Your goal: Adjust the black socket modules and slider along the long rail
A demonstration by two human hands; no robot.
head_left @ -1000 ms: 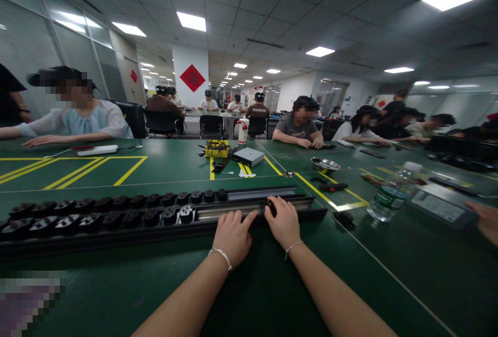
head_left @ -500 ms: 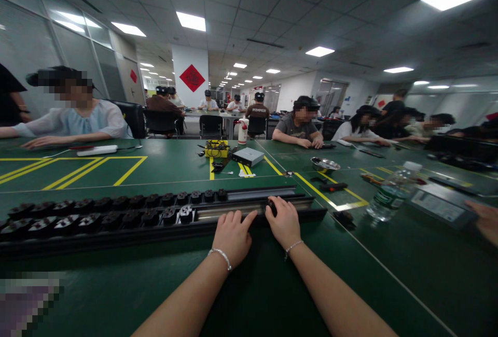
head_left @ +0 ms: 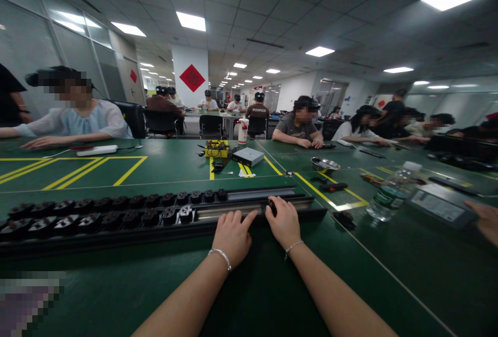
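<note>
Through the head camera I see the left hand (head_left: 232, 237) over the near edge of a long black track (head_left: 210, 215), one digit stretched rightward, though I cannot tell whether its fingers grip. My right hand (head_left: 284, 221) curls its fingers narrowly around a small black piece (head_left: 271, 205) at the track's right part, while black modules (head_left: 131, 218) line its left on the green table (head_left: 175, 285).

only faint shifts showing. far right: a co-worker's hand (head_left: 484, 220) is lying a touch further left, and the grey metal box (head_left: 443, 211) by its fingertips is seemingly edging slightly left too. far left: the seated person in pale blue (head_left: 80, 119) is leaning a hair further left, head included.
</note>
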